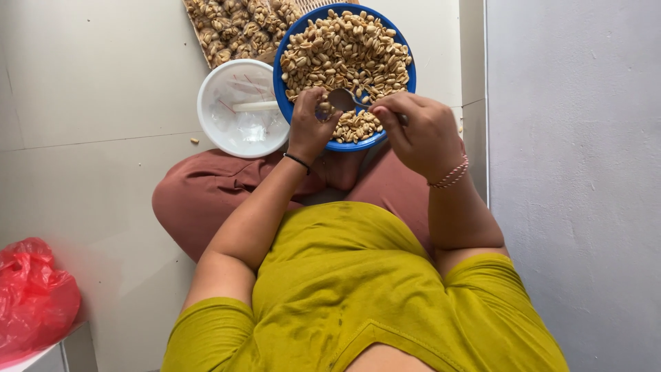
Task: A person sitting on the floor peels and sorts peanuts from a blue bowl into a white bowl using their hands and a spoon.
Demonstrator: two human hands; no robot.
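We look down at a blue bowl [282, 83] heaped with shelled peanuts [344, 48] in the upper middle of the frame, resting against our crossed legs in rust-red trousers [200, 193]. Our right hand [420, 131] is curled closed round the handle of a metal spoon [342, 100], whose bowl lies among the nuts near the front rim. Our left hand [311, 124] is nearly closed, its fingertips pinched over a few peanuts right at that rim, beside the spoon.

To the left of the blue bowl, touching it, stands a white plastic tub [210, 103] with a white utensil lying inside. Above it, at the top edge, a woven tray [227, 27] holds unshelled peanuts. A red plastic bag [31, 296] sits at the lower left.

The risks we judge from here are small spills. The nuts are piled up to the rim, so a push of the spoon or a nudge from our left fingers could send some over the near edge onto our lap or the floor [89, 89]; one already lies on the floor left of the tub. The bowl leans on our legs, so shifting a knee could tip it.
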